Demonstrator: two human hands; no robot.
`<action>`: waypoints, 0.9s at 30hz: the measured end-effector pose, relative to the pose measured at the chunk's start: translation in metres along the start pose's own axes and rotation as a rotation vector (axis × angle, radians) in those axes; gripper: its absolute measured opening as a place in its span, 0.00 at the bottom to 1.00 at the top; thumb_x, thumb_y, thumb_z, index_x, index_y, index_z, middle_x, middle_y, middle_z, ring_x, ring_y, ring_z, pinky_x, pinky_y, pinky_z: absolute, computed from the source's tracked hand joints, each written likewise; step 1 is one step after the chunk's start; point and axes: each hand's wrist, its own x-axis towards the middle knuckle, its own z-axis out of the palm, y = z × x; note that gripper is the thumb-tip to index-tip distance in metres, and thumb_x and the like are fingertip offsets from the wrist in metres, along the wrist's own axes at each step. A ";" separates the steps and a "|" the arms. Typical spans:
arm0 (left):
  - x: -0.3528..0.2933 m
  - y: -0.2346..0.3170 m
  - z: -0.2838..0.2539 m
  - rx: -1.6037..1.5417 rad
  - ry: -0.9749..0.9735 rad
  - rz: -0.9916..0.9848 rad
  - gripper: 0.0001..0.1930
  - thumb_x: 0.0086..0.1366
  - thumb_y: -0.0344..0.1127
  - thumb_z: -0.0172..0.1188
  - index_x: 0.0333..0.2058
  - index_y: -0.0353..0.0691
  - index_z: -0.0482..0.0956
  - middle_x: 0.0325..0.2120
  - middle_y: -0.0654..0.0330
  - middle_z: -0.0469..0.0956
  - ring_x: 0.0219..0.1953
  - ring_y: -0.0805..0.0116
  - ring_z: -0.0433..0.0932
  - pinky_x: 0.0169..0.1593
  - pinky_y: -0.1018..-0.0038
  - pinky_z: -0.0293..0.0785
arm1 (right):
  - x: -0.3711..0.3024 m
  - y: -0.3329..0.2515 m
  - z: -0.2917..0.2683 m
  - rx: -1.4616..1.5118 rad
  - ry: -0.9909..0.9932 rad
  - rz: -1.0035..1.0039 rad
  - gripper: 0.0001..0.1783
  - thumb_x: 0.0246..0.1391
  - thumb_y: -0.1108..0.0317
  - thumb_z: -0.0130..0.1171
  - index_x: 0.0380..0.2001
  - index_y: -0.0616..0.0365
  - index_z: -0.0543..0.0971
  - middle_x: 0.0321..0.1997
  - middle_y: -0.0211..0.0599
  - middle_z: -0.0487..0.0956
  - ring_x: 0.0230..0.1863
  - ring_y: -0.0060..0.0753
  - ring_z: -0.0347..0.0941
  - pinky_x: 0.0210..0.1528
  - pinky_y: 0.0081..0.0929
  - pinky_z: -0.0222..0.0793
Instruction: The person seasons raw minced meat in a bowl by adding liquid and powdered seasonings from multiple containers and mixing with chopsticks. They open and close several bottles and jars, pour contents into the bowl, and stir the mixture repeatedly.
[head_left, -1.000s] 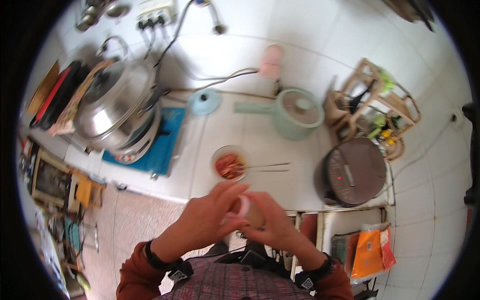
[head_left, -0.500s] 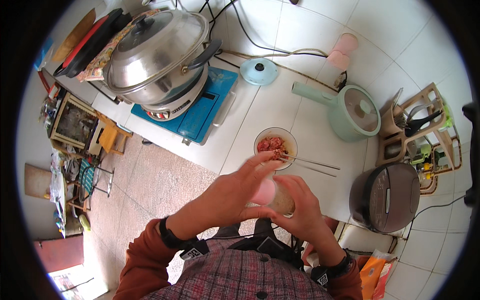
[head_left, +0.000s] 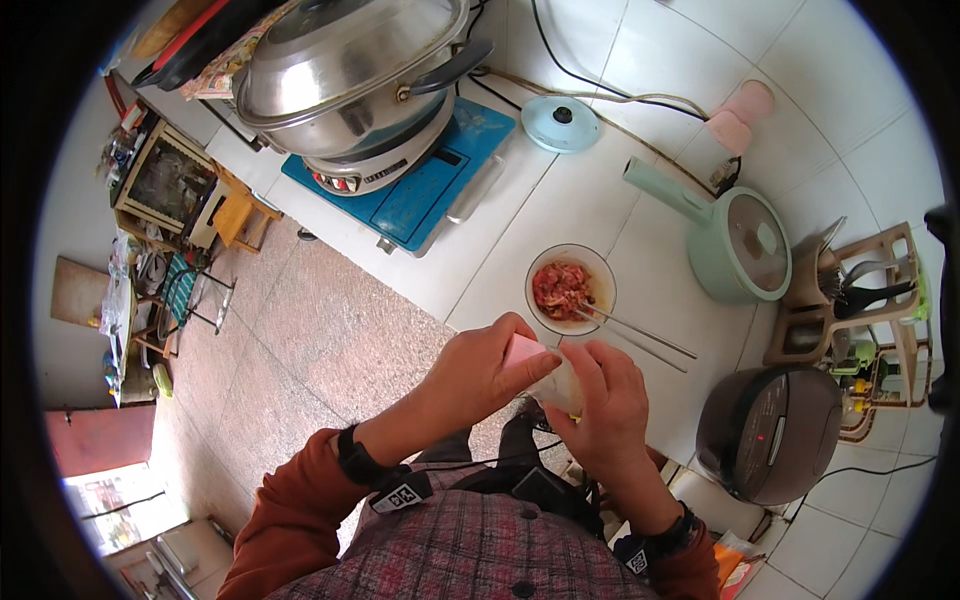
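Note:
In front of my body, my left hand (head_left: pixel 478 372) has its fingers wrapped round a pink lid (head_left: pixel 522 349). My right hand (head_left: pixel 606 412) grips a clear jar (head_left: pixel 563 390) right beside that lid; the fingers hide much of both, so I cannot tell whether the lid sits on the jar. Just beyond my hands stands a glass bowl (head_left: pixel 609 284) holding chopped raw meat (head_left: pixel 560 288). A pair of metal chopsticks (head_left: pixel 648 334) leans in it, their free ends pointing right over the white tiled counter (head_left: pixel 500 285).
A large steel pot (head_left: pixel 350 80) stands over a blue cooktop (head_left: pixel 410 205) at the back left. Behind the bowl lies a light blue lid (head_left: pixel 560 125). To the right are a green saucepan (head_left: pixel 735 255), a utensil rack (head_left: pixel 800 320) and a dark rice cooker (head_left: pixel 770 430).
My left fingers, stretched toward the bowl before, have curled round the pink lid. The jar is now more covered by my hands. The whole view has shifted slightly.

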 end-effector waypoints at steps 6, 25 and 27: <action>0.000 -0.003 -0.015 0.028 -0.008 0.575 0.26 0.57 0.43 0.69 0.51 0.39 0.74 0.52 0.48 0.71 0.43 0.54 0.80 0.46 0.66 0.78 | 0.005 0.015 -0.005 0.502 -0.188 0.219 0.35 0.36 0.66 0.71 0.53 0.54 0.73 0.49 0.42 0.74 0.48 0.49 0.73 0.51 0.40 0.71; 0.014 -0.008 -0.029 0.181 -0.234 0.560 0.29 0.59 0.40 0.66 0.57 0.42 0.69 0.56 0.48 0.66 0.50 0.51 0.76 0.48 0.61 0.77 | 0.015 0.020 -0.007 0.491 -0.232 0.197 0.35 0.35 0.65 0.71 0.52 0.54 0.74 0.48 0.42 0.75 0.48 0.48 0.73 0.49 0.38 0.71; 0.014 -0.010 -0.027 0.066 -0.215 0.436 0.26 0.59 0.40 0.67 0.54 0.40 0.71 0.53 0.47 0.70 0.47 0.52 0.77 0.47 0.63 0.77 | 0.016 0.020 -0.007 0.463 -0.251 0.186 0.35 0.36 0.65 0.71 0.53 0.54 0.74 0.48 0.42 0.75 0.49 0.48 0.73 0.50 0.39 0.70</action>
